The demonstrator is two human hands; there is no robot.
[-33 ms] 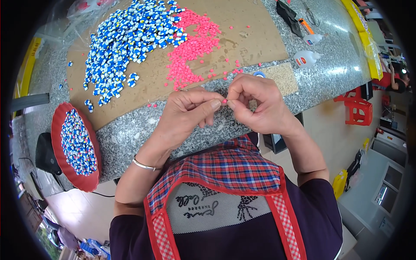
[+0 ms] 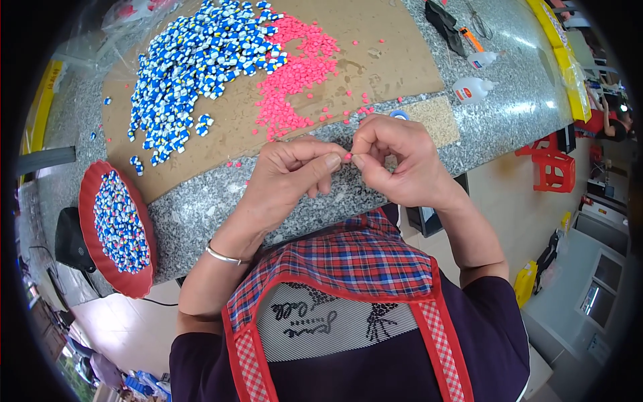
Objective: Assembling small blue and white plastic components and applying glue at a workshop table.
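Item: bench scene, seen from the head camera.

- Left hand (image 2: pixel 284 177): fingers curled, thumb and forefinger pressed together on something at the fingertips; whether it gripped a blue and white piece could not be told.
- Right hand (image 2: pixel 395 161): thumb and forefinger pinched on 1 small pink bead (image 2: pixel 348 157), held between the 2 hands above the front edge of the speckled stone counter (image 2: pixel 221 201). The hands were touching at the fingertips.
- Pink pile (image 2: pixel 295 74): loose pink beads spread on the brown cardboard sheet (image 2: pixel 395 60), with strays scattered toward the hands.
- Blue and white pile (image 2: pixel 194 67): a large heap of small blue and white pieces on the same sheet, just beside the pink pile.
- Red tray (image 2: pixel 90 221): at the counter's left end, filled with blue and white pieces showing pink specks.
- Glue bottles (image 2: pixel 472 87): 2 white ones on the far right of the counter, well apart from the hands.

Progress, as judged: the tray looked well filled with combined pieces, yet both loose piles remained large, so much of the work appeared left.
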